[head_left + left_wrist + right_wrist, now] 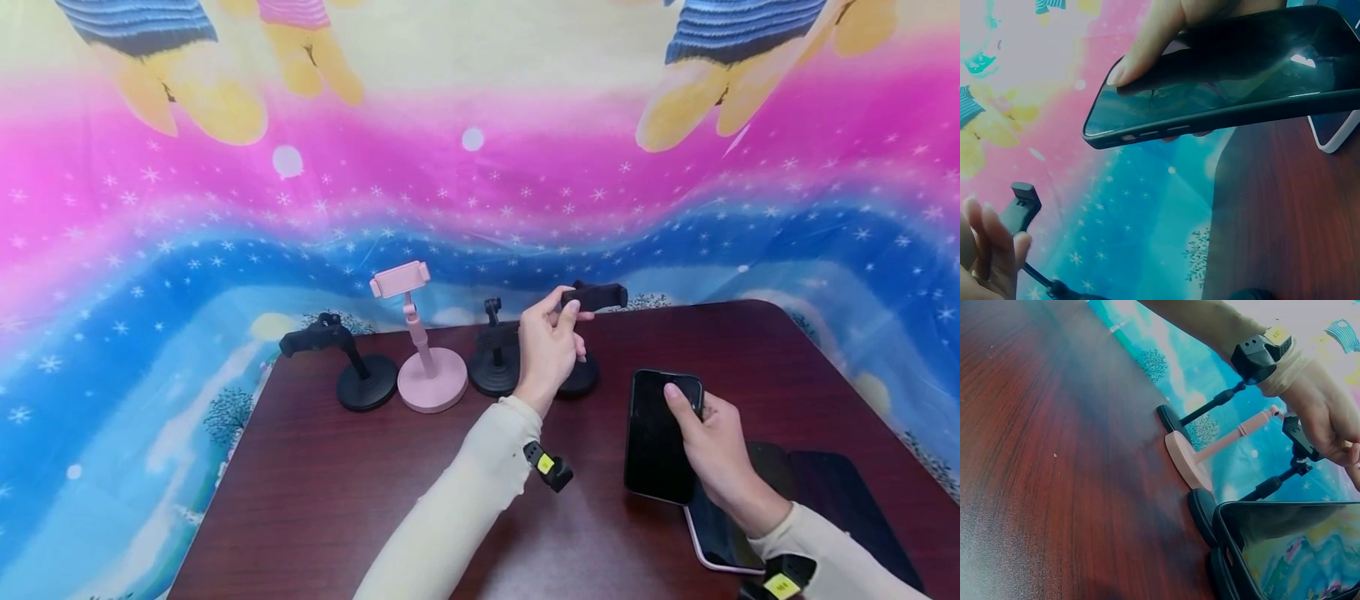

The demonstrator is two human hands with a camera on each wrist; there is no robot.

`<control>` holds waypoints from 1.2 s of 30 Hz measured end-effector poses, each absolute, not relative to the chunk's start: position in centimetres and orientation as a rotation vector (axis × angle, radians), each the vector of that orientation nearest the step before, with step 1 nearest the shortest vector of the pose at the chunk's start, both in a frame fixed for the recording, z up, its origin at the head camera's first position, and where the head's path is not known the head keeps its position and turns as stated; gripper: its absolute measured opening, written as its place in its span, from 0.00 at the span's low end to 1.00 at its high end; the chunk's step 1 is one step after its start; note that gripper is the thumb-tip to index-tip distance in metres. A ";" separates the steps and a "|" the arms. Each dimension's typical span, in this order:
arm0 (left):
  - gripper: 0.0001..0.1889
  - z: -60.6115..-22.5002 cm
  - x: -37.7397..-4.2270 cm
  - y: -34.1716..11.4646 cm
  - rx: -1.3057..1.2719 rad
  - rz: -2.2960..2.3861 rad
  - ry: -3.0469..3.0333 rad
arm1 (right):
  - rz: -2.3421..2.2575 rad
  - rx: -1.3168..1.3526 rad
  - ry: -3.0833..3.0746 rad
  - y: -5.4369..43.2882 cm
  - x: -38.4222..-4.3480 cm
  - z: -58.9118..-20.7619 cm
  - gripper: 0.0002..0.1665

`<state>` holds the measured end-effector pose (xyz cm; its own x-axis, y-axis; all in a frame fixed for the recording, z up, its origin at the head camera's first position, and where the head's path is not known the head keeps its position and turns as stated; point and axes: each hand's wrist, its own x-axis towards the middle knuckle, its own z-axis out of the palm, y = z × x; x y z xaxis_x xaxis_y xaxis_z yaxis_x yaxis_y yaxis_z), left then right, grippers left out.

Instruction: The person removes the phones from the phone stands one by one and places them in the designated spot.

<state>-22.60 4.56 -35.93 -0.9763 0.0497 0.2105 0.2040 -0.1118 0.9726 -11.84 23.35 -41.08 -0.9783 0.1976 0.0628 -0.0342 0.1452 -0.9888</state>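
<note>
My left hand [546,354] pinches the end of the clamp [600,297] of a black phone stand, thumb in front. That stand's round base [581,375] is partly hidden behind the hand. In the left wrist view, the left hand's fingers [997,244] overlap the same clamp [1021,209]. My right hand [723,454] grips a black smartphone [652,442], raised over the table with its thumb across the dark screen. In the right wrist view the phone [1297,550] fills the lower right corner, its screen reflecting the backdrop.
Left of the held stand, in a row, are a black stand [495,367], a pink stand [432,382] and another black stand [366,383]. Under my right forearm lie a light-edged dark device [720,550] and another dark device [847,500]. A patterned cloth [465,192] surrounds the table [315,500].
</note>
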 end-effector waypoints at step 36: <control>0.25 -35.3 -22.2 3.5 -0.164 -2.130 -2.311 | 1.857 -0.215 -2.475 23.4 -11.5 -42.7 0.20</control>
